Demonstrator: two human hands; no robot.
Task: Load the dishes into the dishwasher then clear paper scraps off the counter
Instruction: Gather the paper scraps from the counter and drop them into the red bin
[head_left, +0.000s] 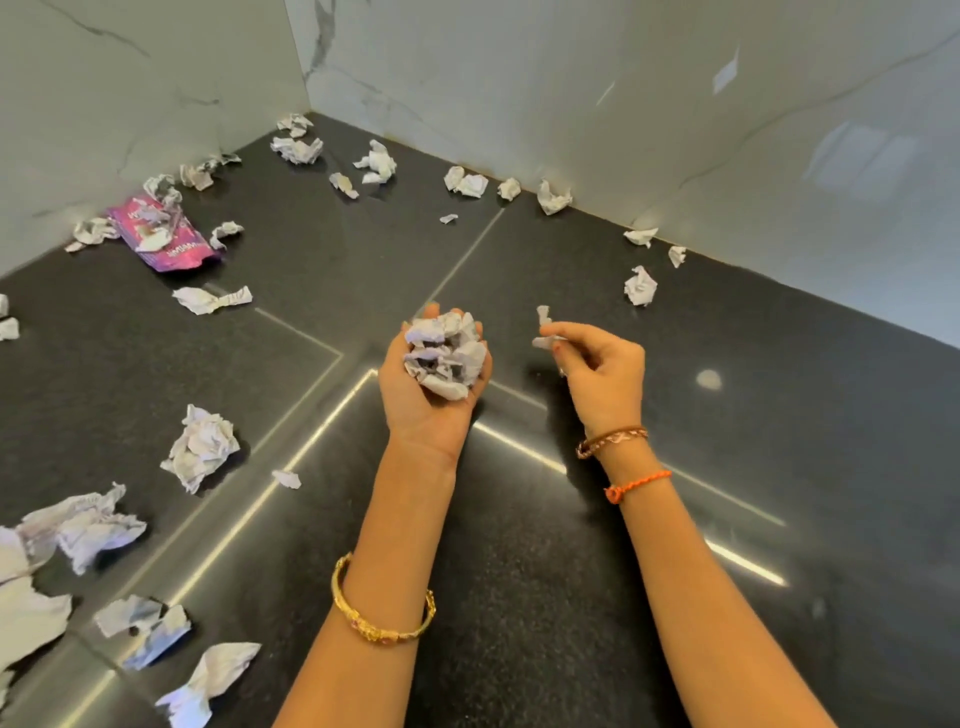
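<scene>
My left hand (415, 410) is palm up over the black counter (571, 571), cupped around a wad of crumpled paper scraps (445, 356). To its right, my right hand (605, 374) pinches a small paper scrap (545, 332) between thumb and fingertips, just above the counter. Several more crumpled scraps lie loose on the counter: a big one (200, 447) at left, one (640, 286) at right, others (465, 182) along the back wall. No dishes or dishwasher are in view.
A purple foil wrapper (171, 244) lies at the back left among scraps. White marble walls (571, 93) meet in a corner behind the counter. Larger torn papers (78, 530) crowd the front left.
</scene>
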